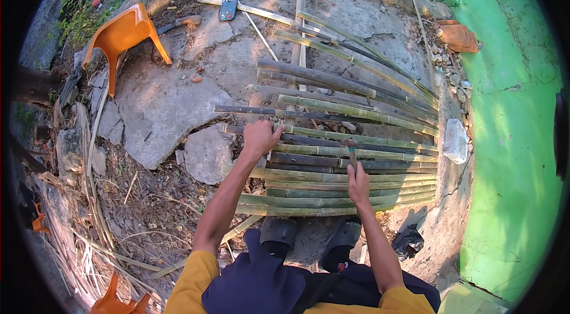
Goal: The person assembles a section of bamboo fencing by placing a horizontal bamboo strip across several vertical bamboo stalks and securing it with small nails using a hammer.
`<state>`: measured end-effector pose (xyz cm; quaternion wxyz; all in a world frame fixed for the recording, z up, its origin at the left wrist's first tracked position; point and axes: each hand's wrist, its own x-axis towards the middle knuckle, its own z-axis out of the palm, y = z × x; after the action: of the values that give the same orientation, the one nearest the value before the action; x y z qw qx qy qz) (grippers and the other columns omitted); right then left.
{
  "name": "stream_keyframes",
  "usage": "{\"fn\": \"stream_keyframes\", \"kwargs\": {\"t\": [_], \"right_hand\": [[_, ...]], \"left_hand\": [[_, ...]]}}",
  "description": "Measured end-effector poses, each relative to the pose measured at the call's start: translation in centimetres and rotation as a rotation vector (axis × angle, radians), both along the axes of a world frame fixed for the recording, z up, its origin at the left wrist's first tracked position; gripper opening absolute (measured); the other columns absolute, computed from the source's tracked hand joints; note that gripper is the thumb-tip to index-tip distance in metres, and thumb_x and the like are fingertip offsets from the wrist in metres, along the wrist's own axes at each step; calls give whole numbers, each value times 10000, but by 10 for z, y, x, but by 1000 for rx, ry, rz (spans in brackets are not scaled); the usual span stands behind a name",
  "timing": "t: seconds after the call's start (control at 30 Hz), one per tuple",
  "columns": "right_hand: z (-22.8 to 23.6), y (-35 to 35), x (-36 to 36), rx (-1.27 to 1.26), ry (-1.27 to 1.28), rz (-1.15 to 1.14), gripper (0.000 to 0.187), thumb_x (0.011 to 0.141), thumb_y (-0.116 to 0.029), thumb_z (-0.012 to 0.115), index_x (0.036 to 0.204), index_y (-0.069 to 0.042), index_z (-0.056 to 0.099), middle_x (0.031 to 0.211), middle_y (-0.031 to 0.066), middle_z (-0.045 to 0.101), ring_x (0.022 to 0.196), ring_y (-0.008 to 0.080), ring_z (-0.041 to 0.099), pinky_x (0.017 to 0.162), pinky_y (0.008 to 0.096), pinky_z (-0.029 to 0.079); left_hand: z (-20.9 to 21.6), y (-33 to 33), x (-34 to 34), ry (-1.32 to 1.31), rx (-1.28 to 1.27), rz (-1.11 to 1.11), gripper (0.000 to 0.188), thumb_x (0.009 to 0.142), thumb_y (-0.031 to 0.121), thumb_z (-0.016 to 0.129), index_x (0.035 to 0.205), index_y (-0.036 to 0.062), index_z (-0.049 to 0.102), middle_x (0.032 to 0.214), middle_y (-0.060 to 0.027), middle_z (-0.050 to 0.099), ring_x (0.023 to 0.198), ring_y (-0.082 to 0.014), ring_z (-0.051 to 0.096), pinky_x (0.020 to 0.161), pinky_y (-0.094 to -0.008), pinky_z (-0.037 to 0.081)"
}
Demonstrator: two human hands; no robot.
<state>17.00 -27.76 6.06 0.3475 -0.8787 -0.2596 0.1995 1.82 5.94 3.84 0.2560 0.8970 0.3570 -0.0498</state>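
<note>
- Poles (309, 176) lie side by side in front of the person, right ends along a ledge (443, 165), probably to keep them level.
- A crosspiece (298, 2) runs beneath the farther poles, likely as a bearer.
- The orange chair (126, 30) stands well apart, perhaps for elbow room.
- A crumpled black bag (408, 241) lies near the ledge (contents hidden).
- The left hand (260, 137) rests at the poles' left ends, seemingly steadying them; gripping or pressing, one cannot tell.
- The right hand (358, 186) is closed round the hammer's (352, 156) handle, head raised outward.
</note>
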Motion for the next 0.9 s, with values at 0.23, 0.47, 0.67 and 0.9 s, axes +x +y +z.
{"fn": "stream_keyframes", "kwargs": {"t": [0.23, 0.47, 0.67, 0.9], "right_hand": [[-4, 0, -1, 5, 19, 10, 399, 1135, -377, 552, 1022, 6, 571, 677, 222, 564, 626, 439, 589, 590, 517, 406], [-6, 5, -3, -41, 17, 10, 376, 1130, -361, 559, 1015, -3, 563, 712, 259, 593, 697, 519, 621, 607, 552, 417], [-7, 11, -5, -28, 24, 30, 370, 1128, -362, 558, 1025, -7, 563, 716, 270, 595, 715, 537, 616, 615, 566, 415], [8, -8, 11, -42, -6, 61, 335, 1126, -341, 560, 1021, -23, 547, 727, 267, 611, 725, 531, 634, 627, 588, 423]], "left_hand": [[-21, 3, -2, 14, -5, -30, 596, 1057, 603, 544, 1189, 48, 717, 897, -221, 780, 899, -431, 761, 813, -550, 588], [-22, -9, -1, -430, 24, 109, 347, 1040, 338, 679, 1225, 47, 723, 1080, -180, 768, 983, -418, 743, 877, -515, 584], [-23, -9, -11, -527, -82, 68, 178, 1003, 188, 732, 1042, 15, 745, 1045, -143, 742, 945, -368, 733, 835, -467, 574], [-36, -29, -11, -633, -1, 103, 125, 974, 135, 766, 997, 14, 745, 979, -128, 729, 866, -339, 737, 798, -442, 567]]}}
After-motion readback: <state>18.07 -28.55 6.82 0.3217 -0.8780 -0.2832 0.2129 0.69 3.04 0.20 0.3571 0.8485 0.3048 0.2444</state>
